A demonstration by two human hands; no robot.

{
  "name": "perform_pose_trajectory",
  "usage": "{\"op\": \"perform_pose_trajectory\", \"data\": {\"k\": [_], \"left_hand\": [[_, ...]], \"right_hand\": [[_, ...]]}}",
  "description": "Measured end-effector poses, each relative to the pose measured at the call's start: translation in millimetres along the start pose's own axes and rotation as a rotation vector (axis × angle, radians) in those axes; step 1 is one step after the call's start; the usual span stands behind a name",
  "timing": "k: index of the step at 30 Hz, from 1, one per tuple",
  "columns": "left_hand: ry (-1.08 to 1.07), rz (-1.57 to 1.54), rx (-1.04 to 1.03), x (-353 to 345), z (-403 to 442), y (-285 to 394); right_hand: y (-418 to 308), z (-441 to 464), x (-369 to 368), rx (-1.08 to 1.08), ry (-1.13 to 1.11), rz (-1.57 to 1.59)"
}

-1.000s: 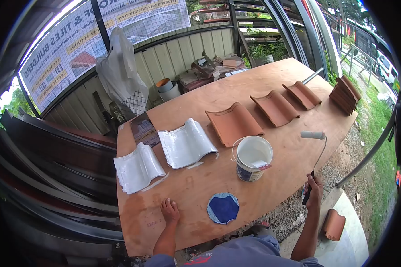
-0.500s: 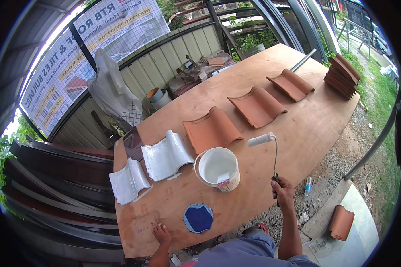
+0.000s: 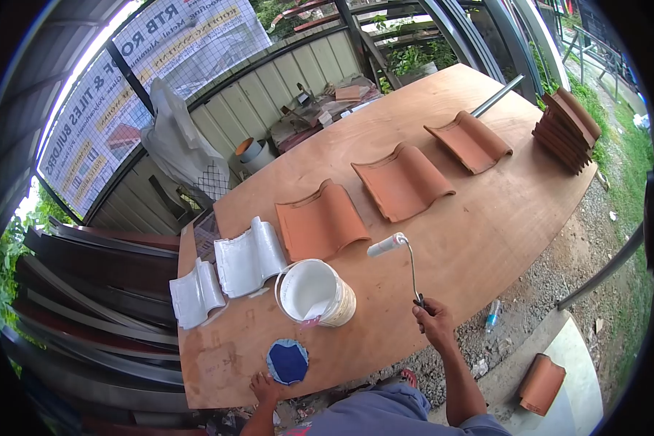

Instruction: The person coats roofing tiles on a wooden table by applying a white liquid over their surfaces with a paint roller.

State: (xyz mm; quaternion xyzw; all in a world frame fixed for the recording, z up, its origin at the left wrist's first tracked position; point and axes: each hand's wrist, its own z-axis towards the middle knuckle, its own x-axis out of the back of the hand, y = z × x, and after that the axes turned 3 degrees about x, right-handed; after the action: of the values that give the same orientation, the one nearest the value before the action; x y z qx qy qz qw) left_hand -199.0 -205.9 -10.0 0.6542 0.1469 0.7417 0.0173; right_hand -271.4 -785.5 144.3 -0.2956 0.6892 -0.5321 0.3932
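Note:
My right hand grips the dark handle of a paint roller, its white sleeve held above the board near the closest bare clay tile. My left hand rests on the near edge of the plywood board, fingers spread, beside a round dark blue patch. Between the hands and the tiles stands a white bucket, whitish inside, with a small pale and pink piece at its lower wall. Two tiles coated silvery white, a larger one and a smaller one, lie at the left.
Farther along lie two more clay tiles, a metal pipe and a tile stack. Long dark metal sheets fill the left side. A loose tile and a plastic bottle are on the ground at right.
The view has shifted, so the board's objects appear farther left. My left hand has come closer to the blue patch. My right hand still holds the roller above the board.

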Motion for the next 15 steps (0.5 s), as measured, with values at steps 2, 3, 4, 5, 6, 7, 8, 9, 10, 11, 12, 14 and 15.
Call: {"op": "perform_pose_trajectory", "data": {"k": [2, 3, 4, 5, 6, 7, 8, 9, 10, 11, 12, 14, 15], "left_hand": [[-0.013, -0.009, 0.013, 0, 1, 4], [-0.028, -0.017, 0.021, 1, 2, 5], [-0.027, -0.019, 0.027, 2, 4, 5], [-0.051, -0.017, 0.062, 3, 7, 6], [-0.077, -0.014, 0.097, 5, 10, 8], [-0.079, -0.017, 0.105, 7, 12, 11], [-0.083, 0.0, 0.133, 9, 14, 15], [-0.089, 0.017, 0.162, 10, 15, 17], [-0.097, 0.014, 0.174, 8, 19, 13], [-0.091, 0.047, 0.151, 5, 24, 9], [-0.086, 0.078, 0.127, 2, 27, 7], [-0.039, 0.105, 0.183, -2, 31, 12], [0.018, 0.137, 0.23, -2, 34, 16]], "right_hand": [[1, 5, -1, 0.003, -0.017, -0.005], [1, 7, -3, 0.003, -0.011, 0.024], [1, 8, -4, 0.002, -0.006, 0.052], [3, 10, -5, -0.003, -0.01, 0.061], [5, 12, -5, -0.004, -0.015, 0.056], [7, 13, -5, -0.017, -0.008, 0.073], [8, 15, -5, -0.031, -0.001, 0.088], [8, 17, -4, -0.036, -0.006, 0.079], [9, 18, -3, -0.035, 0.01, 0.08], [9, 19, -3, -0.035, 0.026, 0.079], [9, 20, -3, -0.042, 0.02, 0.068], [6, 24, -2, -0.026, 0.046, 0.082], [8, 27, -1, -0.032, 0.037, 0.07]]}}
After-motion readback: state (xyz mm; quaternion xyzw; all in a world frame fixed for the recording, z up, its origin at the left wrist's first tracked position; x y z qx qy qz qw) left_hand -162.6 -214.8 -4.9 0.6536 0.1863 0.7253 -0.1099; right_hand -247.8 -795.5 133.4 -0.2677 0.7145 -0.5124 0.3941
